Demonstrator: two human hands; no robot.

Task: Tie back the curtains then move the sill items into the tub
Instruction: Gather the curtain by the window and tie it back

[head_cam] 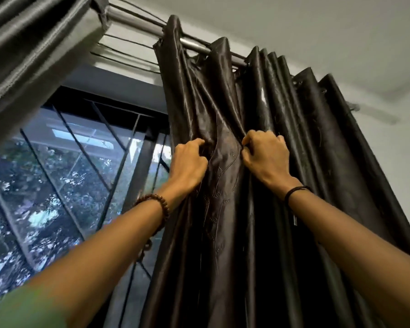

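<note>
My left hand (189, 159) and right hand (266, 155) each clutch folds of the dark brown satin curtain (225, 204), bunched along the grey metal rod (192, 45); I reckon a hard downward yank could tear it loose.

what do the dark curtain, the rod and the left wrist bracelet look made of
Dark curtain: probably satin-like synthetic fabric, glossy; sheen runs along its folds. Rod: seemingly metal, smooth grey with a bright highlight. Bracelet: likely wood, matte brown round beads.
</note>
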